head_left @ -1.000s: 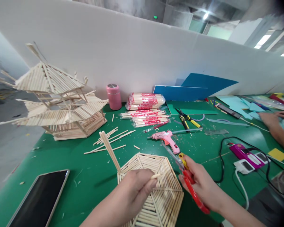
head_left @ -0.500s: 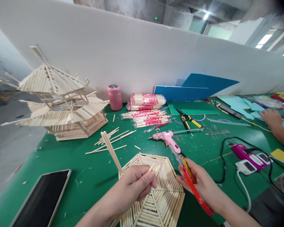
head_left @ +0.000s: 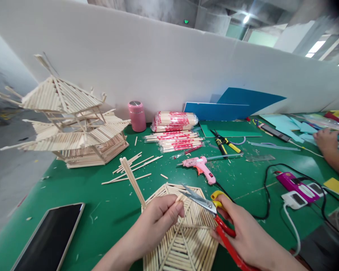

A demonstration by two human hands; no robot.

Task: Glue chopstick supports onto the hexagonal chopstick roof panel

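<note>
Pinched in my left hand are short wooden sticks, their pale ends poking out past the thumb. My right hand grips scissors with red and yellow handles. The scissor blades are parted and point left, close to the stick ends; whether they touch, I cannot tell. Under both hands lies an octagonal panel of wooden sticks, partly hidden by them. A bundle of sticks stands up at its left corner.
A stick pagoda model stands back left, near a pink flask. Wrapped chopstick packs, pliers and a pink glue gun lie beyond the panel. A phone is front left, a purple power strip right. Another person's hand is far right.
The scissors have swung down and left, bringing their blades from over the glue gun to the stick ends, and their handles have spread. My left hand has barely shifted.
</note>
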